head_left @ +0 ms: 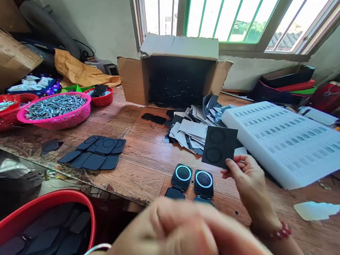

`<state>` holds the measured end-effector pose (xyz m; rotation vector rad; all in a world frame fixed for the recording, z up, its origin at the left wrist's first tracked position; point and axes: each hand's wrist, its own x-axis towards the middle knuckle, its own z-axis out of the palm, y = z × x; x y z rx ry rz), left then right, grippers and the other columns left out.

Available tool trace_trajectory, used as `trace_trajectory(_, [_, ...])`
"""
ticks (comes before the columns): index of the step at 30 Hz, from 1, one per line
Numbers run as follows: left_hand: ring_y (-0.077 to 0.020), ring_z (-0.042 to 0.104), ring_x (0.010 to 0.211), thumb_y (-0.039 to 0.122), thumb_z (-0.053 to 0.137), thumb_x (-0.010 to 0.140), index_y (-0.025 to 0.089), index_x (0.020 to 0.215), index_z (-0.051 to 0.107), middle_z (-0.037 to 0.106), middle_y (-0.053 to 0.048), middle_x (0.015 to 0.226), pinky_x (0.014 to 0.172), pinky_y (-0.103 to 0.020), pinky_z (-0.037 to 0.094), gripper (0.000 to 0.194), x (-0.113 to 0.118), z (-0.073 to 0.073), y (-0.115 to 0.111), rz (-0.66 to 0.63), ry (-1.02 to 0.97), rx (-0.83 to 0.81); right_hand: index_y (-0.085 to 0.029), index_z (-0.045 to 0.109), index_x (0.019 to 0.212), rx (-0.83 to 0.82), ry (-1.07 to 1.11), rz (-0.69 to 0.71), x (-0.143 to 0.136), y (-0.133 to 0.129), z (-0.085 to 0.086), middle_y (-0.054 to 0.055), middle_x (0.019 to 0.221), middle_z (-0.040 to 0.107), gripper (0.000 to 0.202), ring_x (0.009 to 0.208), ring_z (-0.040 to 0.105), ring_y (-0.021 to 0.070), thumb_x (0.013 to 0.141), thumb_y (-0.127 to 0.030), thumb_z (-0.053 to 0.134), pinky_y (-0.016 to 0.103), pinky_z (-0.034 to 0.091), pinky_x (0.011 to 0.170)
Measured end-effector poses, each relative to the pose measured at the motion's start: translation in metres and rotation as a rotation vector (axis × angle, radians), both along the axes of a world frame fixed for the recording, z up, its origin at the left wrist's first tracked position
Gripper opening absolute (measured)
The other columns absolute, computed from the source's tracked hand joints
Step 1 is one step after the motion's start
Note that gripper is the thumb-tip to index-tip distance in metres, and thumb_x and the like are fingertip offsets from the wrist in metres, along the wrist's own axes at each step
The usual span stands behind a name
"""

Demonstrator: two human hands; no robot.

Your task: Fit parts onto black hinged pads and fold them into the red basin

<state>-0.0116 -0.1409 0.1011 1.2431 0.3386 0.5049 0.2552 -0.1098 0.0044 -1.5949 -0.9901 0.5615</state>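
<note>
My right hand (247, 174) pinches the lower right corner of a flat black square sheet (219, 146) marked with two round outlines. It holds the sheet upright above the table. Close to the camera and blurred, my left hand (173, 237) is closed, its thumb against the fingers; anything between them is hidden. Beyond my left hand lie two unfolded black hinged pieces, the left one (181, 176) and the right one (204, 184), each with a pale ring on a gridded face. Their near flaps are partly covered by my left hand.
Black squarish pads (94, 161) lie in rows at left. Behind are a scrap pile (190, 128) and an open cardboard box (132, 78). A white foam block (301, 141) stands right. Left are a pink basket (85, 111) of metal parts and a red tub (93, 222) below the table edge.
</note>
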Motion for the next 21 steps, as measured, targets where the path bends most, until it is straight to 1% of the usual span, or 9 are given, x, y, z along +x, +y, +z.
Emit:
trace_trajectory(2, [-0.0199, 0.063, 0.098, 0.054, 0.064, 0.087, 0.026, 0.097, 0.073, 0.071, -0.003, 0.100, 0.094, -0.031, 0.046, 0.031, 0.015, -0.018, 0.015, 0.374, -0.019, -0.164, -0.021, 0.048, 0.095, 0.050, 0.272, 0.070, -0.025, -0.015, 0.007, -0.002, 0.062, 0.065, 0.051, 0.055, 0.067, 0.0190, 0.071, -0.056, 0.077, 0.031, 0.055, 0.056])
trace_trajectory(5, [-0.0174, 0.062, 0.095, 0.047, 0.085, 0.070, 0.022, 0.104, 0.066, 0.068, -0.003, 0.098, 0.092, -0.031, 0.046, 0.047, 0.026, -0.058, 0.039, 0.677, 0.007, -0.301, -0.021, 0.046, 0.102, -0.001, 0.428, 0.155, -0.063, -0.031, 0.004, -0.001, 0.067, 0.068, 0.057, 0.055, 0.068, 0.0190, 0.070, -0.054, 0.080, 0.031, 0.056, 0.055])
trace_trajectory(7, [-0.0163, 0.063, 0.088, 0.044, 0.089, 0.063, 0.019, 0.101, 0.066, 0.068, -0.003, 0.094, 0.086, -0.031, 0.048, 0.051, 0.024, -0.081, 0.050, 0.685, 0.013, -0.377, -0.022, 0.043, 0.102, -0.046, 0.442, 0.229, -0.083, -0.037, -0.005, -0.003, 0.062, 0.066, 0.056, 0.051, 0.066, 0.0193, 0.073, -0.057, 0.076, 0.031, 0.055, 0.051])
trace_trajectory(9, [-0.0157, 0.063, 0.083, 0.039, 0.090, 0.062, 0.016, 0.093, 0.069, 0.070, -0.004, 0.091, 0.082, -0.030, 0.049, 0.044, 0.016, -0.094, 0.056, 0.651, 0.009, -0.390, -0.023, 0.043, 0.103, -0.047, 0.323, 0.252, -0.096, -0.039, -0.013, -0.002, 0.063, 0.065, 0.048, 0.049, 0.064, 0.0189, 0.080, -0.056, 0.070, 0.031, 0.054, 0.049])
trace_trajectory(11, [-0.0155, 0.063, 0.080, 0.035, 0.089, 0.061, 0.014, 0.085, 0.072, 0.071, -0.005, 0.086, 0.079, -0.028, 0.049, 0.037, 0.007, -0.098, 0.057, 0.677, 0.032, -0.343, -0.023, 0.049, 0.104, 0.067, 0.003, 0.168, -0.104, -0.040, -0.015, 0.004, 0.078, 0.069, 0.036, 0.061, 0.066, 0.0205, 0.085, -0.047, 0.068, 0.035, 0.056, 0.057])
trace_trajectory(13, [-0.0160, 0.063, 0.078, 0.034, 0.089, 0.059, 0.014, 0.083, 0.074, 0.072, -0.004, 0.081, 0.077, -0.028, 0.049, 0.034, -0.002, -0.098, 0.056, 0.730, 0.080, -0.287, -0.023, 0.059, 0.105, 0.245, -0.398, 0.094, -0.108, -0.038, -0.010, 0.009, 0.097, 0.068, 0.022, 0.083, 0.067, 0.0240, 0.087, -0.033, 0.067, 0.042, 0.055, 0.076])
trace_trajectory(15, [-0.0175, 0.064, 0.079, 0.034, 0.087, 0.061, 0.015, 0.086, 0.076, 0.073, -0.004, 0.082, 0.078, -0.029, 0.049, 0.033, -0.009, -0.096, 0.054, 0.718, 0.118, -0.250, -0.023, 0.065, 0.103, 0.395, -0.656, 0.135, -0.112, -0.034, 0.000, 0.010, 0.104, 0.066, 0.013, 0.096, 0.063, 0.0252, 0.090, -0.020, 0.062, 0.045, 0.051, 0.087])
trace_trajectory(18, [-0.0203, 0.066, 0.084, 0.036, 0.082, 0.069, 0.017, 0.089, 0.077, 0.075, -0.004, 0.085, 0.082, -0.031, 0.049, 0.028, -0.018, -0.091, 0.048, 0.623, 0.147, -0.175, -0.023, 0.067, 0.102, 0.428, -0.683, 0.315, -0.120, -0.026, 0.014, 0.008, 0.098, 0.068, 0.018, 0.093, 0.063, 0.0222, 0.094, -0.013, 0.054, 0.039, 0.053, 0.084])
trace_trajectory(21, [-0.0212, 0.066, 0.085, 0.036, 0.077, 0.075, 0.018, 0.089, 0.078, 0.076, -0.004, 0.085, 0.083, -0.030, 0.048, 0.023, -0.026, -0.086, 0.043, 0.570, 0.183, -0.057, -0.022, 0.067, 0.096, 0.316, -0.546, 0.450, -0.131, -0.021, 0.021, 0.006, 0.091, 0.069, 0.013, 0.084, 0.065, 0.0199, 0.094, -0.018, 0.055, 0.032, 0.054, 0.074])
